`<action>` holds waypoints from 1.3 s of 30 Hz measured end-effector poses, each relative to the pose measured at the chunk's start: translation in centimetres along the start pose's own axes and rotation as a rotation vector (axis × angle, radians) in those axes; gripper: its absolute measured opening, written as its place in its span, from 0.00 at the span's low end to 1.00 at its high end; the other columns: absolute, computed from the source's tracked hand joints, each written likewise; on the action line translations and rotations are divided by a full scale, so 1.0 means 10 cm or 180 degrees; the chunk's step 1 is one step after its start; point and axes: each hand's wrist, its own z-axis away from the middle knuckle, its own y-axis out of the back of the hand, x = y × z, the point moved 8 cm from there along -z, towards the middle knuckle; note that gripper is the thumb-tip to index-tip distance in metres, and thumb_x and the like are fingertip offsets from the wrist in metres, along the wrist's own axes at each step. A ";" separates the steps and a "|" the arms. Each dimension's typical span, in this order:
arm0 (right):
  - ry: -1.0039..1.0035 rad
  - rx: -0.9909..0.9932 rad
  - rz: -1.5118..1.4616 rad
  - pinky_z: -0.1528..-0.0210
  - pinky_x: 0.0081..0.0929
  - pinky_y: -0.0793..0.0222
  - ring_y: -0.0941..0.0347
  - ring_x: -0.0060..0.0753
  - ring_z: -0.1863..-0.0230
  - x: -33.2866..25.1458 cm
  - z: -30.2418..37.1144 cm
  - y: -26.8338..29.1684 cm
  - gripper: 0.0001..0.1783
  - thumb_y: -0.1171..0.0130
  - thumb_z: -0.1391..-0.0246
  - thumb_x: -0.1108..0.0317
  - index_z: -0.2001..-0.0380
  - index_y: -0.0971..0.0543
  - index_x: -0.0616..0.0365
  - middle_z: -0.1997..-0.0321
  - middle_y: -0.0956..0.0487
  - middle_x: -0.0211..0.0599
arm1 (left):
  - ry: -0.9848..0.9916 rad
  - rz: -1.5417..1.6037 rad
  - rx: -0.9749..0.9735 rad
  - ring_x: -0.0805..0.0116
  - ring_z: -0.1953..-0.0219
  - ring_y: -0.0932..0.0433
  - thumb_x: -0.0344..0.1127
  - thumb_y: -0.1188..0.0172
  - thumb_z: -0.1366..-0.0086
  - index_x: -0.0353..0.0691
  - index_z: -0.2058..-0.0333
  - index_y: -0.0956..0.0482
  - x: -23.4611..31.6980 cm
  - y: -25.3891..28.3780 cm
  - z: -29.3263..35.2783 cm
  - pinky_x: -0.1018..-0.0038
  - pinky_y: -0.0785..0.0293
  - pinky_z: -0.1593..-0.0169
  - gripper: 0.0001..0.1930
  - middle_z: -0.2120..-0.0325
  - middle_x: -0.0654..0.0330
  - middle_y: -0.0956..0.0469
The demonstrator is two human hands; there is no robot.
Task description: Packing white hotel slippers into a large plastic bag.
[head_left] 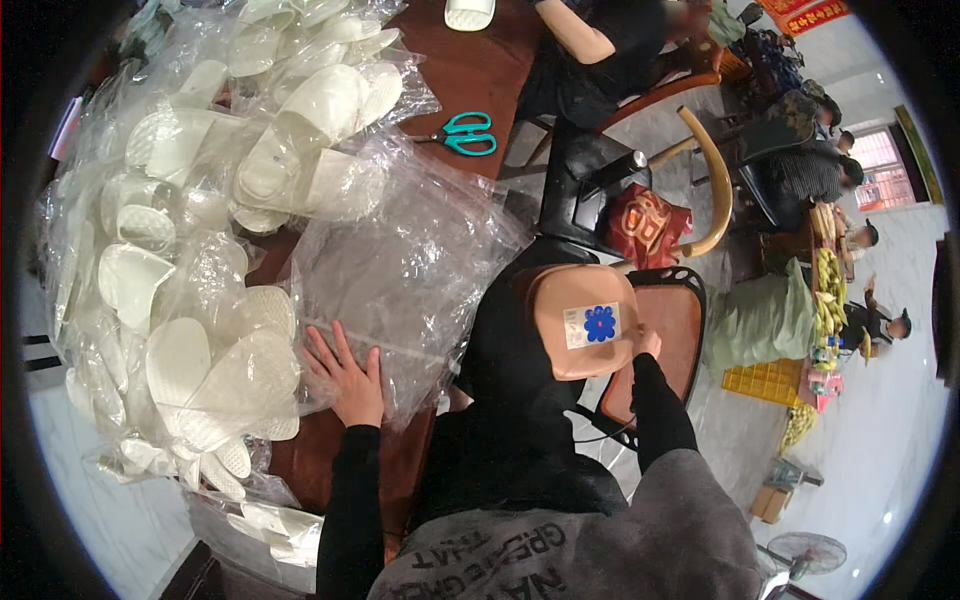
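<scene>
The open left hand (350,388) seemingly steadied clear plastic (395,275) at eight o'clock; the right hand (647,342) gripped the tan seat (585,290) past three.

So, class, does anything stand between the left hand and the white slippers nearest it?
Yes: clear plastic film covers the white slippers just left of the left hand, which lies spread on film too.

Close-fitting black sleeves (352,500) end just behind the bare left hand (348,385) and right hand (648,342); farther back, the shirt (685,505) is grey with dark letters (545,542).
</scene>
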 end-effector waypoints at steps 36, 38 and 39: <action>0.1781 -0.0066 0.0150 0.60 0.44 0.30 0.23 0.56 0.60 -0.78 -1.16 0.64 0.21 0.48 0.40 0.53 0.58 0.23 0.61 0.64 0.20 0.53 | 0.0477 0.1098 -0.0393 0.37 0.32 0.54 0.60 0.44 0.40 0.48 0.32 0.45 -0.10 0.14 0.11 0.37 0.58 0.35 0.41 0.30 0.48 0.56; 0.1899 -0.0186 -0.0095 0.61 0.43 0.30 0.23 0.56 0.60 -1.88 -0.90 0.65 0.20 0.47 0.39 0.54 0.57 0.24 0.62 0.64 0.20 0.54 | 0.0569 0.0984 -0.0343 0.37 0.32 0.54 0.60 0.44 0.40 0.49 0.32 0.45 -0.13 0.08 0.16 0.36 0.58 0.35 0.41 0.30 0.47 0.55; 0.1945 -0.0239 -0.0201 0.61 0.43 0.30 0.23 0.56 0.60 -2.67 -0.55 0.76 0.20 0.47 0.39 0.54 0.57 0.25 0.62 0.64 0.21 0.54 | 0.0586 0.0931 -0.0348 0.36 0.32 0.54 0.61 0.44 0.40 0.50 0.32 0.45 -0.15 0.06 0.17 0.35 0.59 0.35 0.41 0.31 0.47 0.54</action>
